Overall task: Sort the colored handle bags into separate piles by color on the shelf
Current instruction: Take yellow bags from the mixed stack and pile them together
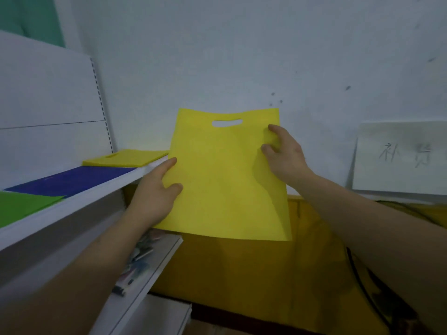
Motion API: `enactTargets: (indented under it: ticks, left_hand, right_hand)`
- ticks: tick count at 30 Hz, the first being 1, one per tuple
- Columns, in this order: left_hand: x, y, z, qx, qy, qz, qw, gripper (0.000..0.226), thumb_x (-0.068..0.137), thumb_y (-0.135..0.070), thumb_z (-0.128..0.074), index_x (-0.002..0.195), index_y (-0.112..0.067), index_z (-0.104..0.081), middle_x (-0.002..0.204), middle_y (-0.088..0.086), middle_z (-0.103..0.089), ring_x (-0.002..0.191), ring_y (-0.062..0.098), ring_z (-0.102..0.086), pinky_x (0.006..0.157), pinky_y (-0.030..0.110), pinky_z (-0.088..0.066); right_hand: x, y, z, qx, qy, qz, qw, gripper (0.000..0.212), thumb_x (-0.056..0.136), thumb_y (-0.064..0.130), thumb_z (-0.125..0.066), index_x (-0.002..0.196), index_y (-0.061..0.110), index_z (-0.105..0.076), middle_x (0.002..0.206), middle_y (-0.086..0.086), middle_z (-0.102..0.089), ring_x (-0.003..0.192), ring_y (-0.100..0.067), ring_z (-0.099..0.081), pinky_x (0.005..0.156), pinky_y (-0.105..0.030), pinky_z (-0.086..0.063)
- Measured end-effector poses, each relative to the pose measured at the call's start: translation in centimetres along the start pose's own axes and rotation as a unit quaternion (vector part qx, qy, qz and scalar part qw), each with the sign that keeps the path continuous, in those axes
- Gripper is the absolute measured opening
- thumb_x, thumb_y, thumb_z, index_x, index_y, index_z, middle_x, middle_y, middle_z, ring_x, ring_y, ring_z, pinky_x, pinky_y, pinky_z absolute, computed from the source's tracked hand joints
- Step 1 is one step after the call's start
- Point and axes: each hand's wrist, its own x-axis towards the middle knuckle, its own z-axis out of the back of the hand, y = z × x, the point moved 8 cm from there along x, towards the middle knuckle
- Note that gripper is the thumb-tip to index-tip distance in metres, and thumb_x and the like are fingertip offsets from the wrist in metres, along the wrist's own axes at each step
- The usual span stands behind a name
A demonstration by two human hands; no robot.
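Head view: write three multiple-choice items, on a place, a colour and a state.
1. Where on the shelf is the yellow pile? A near end; B far end; C middle.
2. Which colour pile lies between it and the green pile? A red; B white; C blue.
3. The upright yellow bag is held by: A both hands; B one hand; C nothing.
1 B, it lies by the wall. 2 C, the blue pile sits between. 3 A, the left hand and right hand grip its sides.
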Motion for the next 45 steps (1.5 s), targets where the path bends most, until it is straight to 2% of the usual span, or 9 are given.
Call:
enactTargets:
  ticks: [2, 5, 13, 17, 21, 28, 32, 36, 45]
  left_hand:
    - [2.3, 0.6, -1.3, -0.016, 0.008, -0.002, 1.000, 0.055, 0.094, -0.011, -0.054, 0.144, -0.025, -0.035, 0.124, -0.008, -0.043, 0.085, 0.002, -0.046, 0.055, 0.001, -0.037]
    - [6.2, 1.7, -2.6, -0.032, 0.017, -0.009, 0.999, 0.054, 0.094, -0.011, -0.055, 0.143, -0.027, -0.037, 0.117, -0.011, -0.043, 0.071, -0.007, -0.045, 0.052, 0.001, -0.040]
    - [14.8, 4.7, -4.9, -0.046, 0.026, -0.036, 0.998, 0.055, 0.092, -0.013, -0.057, 0.142, -0.028, -0.038, 0.141, -0.003, -0.043, 0.107, 0.007, -0.044, 0.083, 0.020, -0.037]
    - [17.6, 6.3, -5.9, -0.036, 0.018, -0.028, 0.999, 0.056, 0.092, -0.013, -0.058, 0.142, -0.027, -0.038, 0.142, -0.001, -0.043, 0.110, 0.007, -0.042, 0.090, 0.023, -0.034]
    - [20.3, 7.5, -6.6, -0.019, -0.003, -0.025, 1.000, 0.056, 0.091, -0.011, -0.058, 0.142, -0.026, -0.039, 0.141, 0.000, -0.045, 0.110, 0.008, -0.045, 0.089, 0.022, -0.036]
    - [23.9, 8.9, -7.9, -0.001, -0.077, 0.012, 0.997, 0.054, 0.094, -0.012, -0.055, 0.143, -0.028, -0.037, 0.130, -0.008, -0.045, 0.090, 0.006, -0.049, 0.057, 0.003, -0.038]
    - [24.6, 9.3, -7.9, 0.025, -0.130, 0.033, 0.991, 0.056, 0.092, -0.011, -0.056, 0.142, -0.027, -0.038, 0.124, -0.009, -0.043, 0.099, 0.008, -0.044, 0.079, 0.017, -0.036]
    - [24.5, 11.0, -6.7, 0.080, -0.160, 0.071, 0.981, 0.057, 0.091, -0.011, -0.057, 0.143, -0.023, -0.037, 0.141, 0.002, -0.042, 0.113, 0.018, -0.045, 0.089, 0.024, -0.033]
    - [25.0, 15.5, 0.0, 0.163, -0.209, 0.133, 0.955, 0.058, 0.093, -0.016, -0.055, 0.146, -0.026, -0.032, 0.146, 0.003, -0.038, 0.103, 0.012, -0.040, 0.084, 0.027, -0.034]
  right_hand:
    - [1.7, -1.0, -0.1, -0.011, -0.012, -0.001, 1.000, 0.051, 0.096, 0.020, -0.051, 0.144, 0.022, -0.036, 0.147, -0.002, -0.039, 0.134, -0.020, -0.036, 0.105, -0.026, -0.029]
    - [4.7, -2.0, -1.1, -0.027, -0.024, -0.005, 0.999, 0.051, 0.096, 0.020, -0.052, 0.144, 0.022, -0.036, 0.147, -0.002, -0.039, 0.134, -0.021, -0.036, 0.105, -0.026, -0.029]
    - [11.7, -3.4, -4.7, -0.054, -0.058, 0.020, 0.997, 0.052, 0.095, 0.020, -0.053, 0.144, 0.019, -0.035, 0.147, -0.003, -0.040, 0.134, -0.021, -0.037, 0.104, -0.024, -0.027]
    - [14.7, -4.6, -6.8, -0.042, -0.051, 0.027, 0.997, 0.052, 0.096, 0.020, -0.052, 0.145, 0.019, -0.035, 0.147, -0.003, -0.039, 0.134, -0.021, -0.036, 0.104, -0.025, -0.028]
    - [18.0, -6.0, -9.3, -0.030, -0.039, 0.047, 0.998, 0.052, 0.095, 0.019, -0.052, 0.145, 0.019, -0.035, 0.147, -0.003, -0.040, 0.134, -0.021, -0.036, 0.105, -0.024, -0.027]
    - [24.5, -7.7, -13.4, 0.016, 0.001, 0.110, 0.994, 0.052, 0.095, 0.017, -0.052, 0.144, 0.017, -0.035, 0.147, -0.002, -0.040, 0.134, -0.019, -0.036, 0.106, -0.023, -0.026]
    - [27.5, -8.1, -16.3, 0.052, 0.024, 0.153, 0.987, 0.052, 0.094, 0.016, -0.053, 0.143, 0.016, -0.037, 0.146, -0.002, -0.041, 0.134, -0.019, -0.037, 0.105, -0.020, -0.024]
    - [29.1, -7.8, -21.2, 0.088, 0.070, 0.170, 0.979, 0.051, 0.094, 0.017, -0.053, 0.143, 0.016, -0.037, 0.145, -0.003, -0.042, 0.132, -0.019, -0.038, 0.100, -0.015, -0.024]
    - [30.7, -3.1, -33.2, 0.149, 0.140, 0.197, 0.959, 0.052, 0.095, 0.019, -0.053, 0.144, 0.018, -0.036, 0.146, -0.003, -0.041, 0.132, -0.020, -0.038, 0.103, -0.020, -0.026]
